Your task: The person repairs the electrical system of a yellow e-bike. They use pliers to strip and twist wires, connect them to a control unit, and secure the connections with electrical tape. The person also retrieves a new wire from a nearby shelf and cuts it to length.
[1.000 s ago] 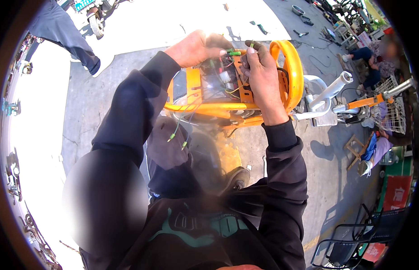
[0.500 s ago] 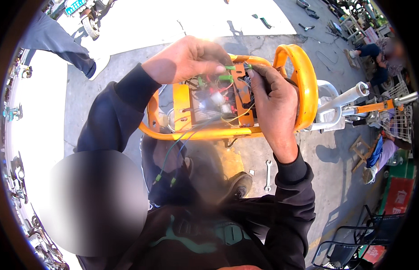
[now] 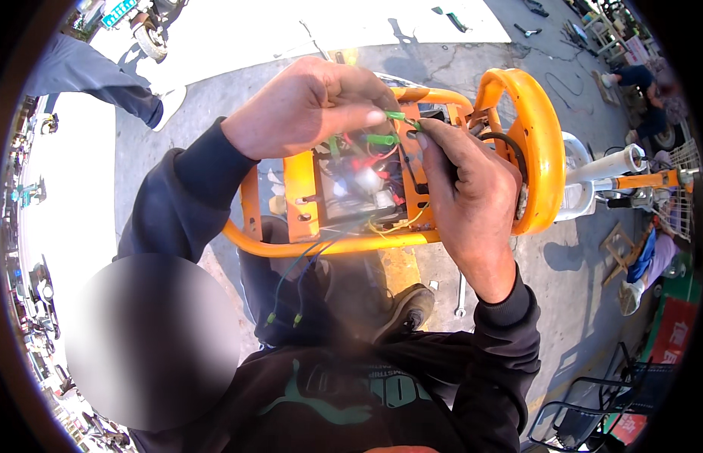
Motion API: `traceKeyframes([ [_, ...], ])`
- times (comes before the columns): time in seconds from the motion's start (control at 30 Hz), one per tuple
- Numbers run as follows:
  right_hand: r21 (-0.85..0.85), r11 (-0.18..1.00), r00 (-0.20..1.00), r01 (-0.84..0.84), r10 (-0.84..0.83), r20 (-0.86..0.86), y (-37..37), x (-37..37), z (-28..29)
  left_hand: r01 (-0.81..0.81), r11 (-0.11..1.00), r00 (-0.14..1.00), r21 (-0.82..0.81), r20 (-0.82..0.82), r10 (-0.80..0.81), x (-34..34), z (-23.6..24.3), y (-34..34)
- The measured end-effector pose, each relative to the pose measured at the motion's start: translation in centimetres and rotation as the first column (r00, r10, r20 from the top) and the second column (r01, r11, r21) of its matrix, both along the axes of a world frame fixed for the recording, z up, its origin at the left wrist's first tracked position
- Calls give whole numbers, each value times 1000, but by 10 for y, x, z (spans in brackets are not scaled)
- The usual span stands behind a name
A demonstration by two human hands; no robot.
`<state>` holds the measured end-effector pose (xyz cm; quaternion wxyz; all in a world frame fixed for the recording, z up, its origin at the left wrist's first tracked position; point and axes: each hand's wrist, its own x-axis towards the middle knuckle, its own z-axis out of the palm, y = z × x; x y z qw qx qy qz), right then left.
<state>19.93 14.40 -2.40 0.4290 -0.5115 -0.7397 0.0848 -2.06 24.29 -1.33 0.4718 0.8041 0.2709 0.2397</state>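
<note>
Over an orange tubular vehicle frame (image 3: 344, 246), my left hand (image 3: 310, 106) pinches a green-sleeved wire connector (image 3: 394, 115) between thumb and fingers. A second green connector (image 3: 416, 125) is pinched in my right hand (image 3: 472, 192), its end close to the first; whether the two touch is too small to tell. Below them another green connector (image 3: 382, 140) lies among red, white and yellow wiring (image 3: 370, 181) within the frame. Two loose wires hang over the near rail, ending in small green tips (image 3: 271, 318).
An orange hoop (image 3: 544, 143) rises at the frame's right, beside a white tube (image 3: 608, 164). A wrench (image 3: 461, 294) lies on the ground near my shoe (image 3: 408, 311). Another person's leg (image 3: 95, 79) is at upper left; a seated person and a dark metal chair (image 3: 585, 408) are at right.
Both connectors have come closer together, the right hand turning slightly with its connector. The frame and the wrench sit a little lower and farther right in view.
</note>
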Motion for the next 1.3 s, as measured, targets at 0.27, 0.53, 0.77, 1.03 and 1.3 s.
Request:
traceKeyframes([
  [0.27, 19, 1000, 1000, -9, 9, 18, 1, -1, 0, 10, 978, 1000, 209, -8, -8, -1, -3, 1],
  [0.53, -3, 1000, 999, -8, 8, 47, 0, 0, -1, 13, 979, 1000, 205, -26, -8, 3, -1, -1],
  [0.77, -41, 999, 996, 6, -2, 88, 2, 0, 0, -7, 967, 998, 254, -66, 25, 8, 1, -7],
  [1.03, -14, 999, 998, -36, 37, 56, 7, 1, 2, -38, 918, 999, 395, -1, 42, 10, -5, 2],
  [1.3, -377, 916, 940, -138, 1, -340, 1, 2, 10, 18, 804, 993, 594, -106, 56, 12, -3, -6],
])
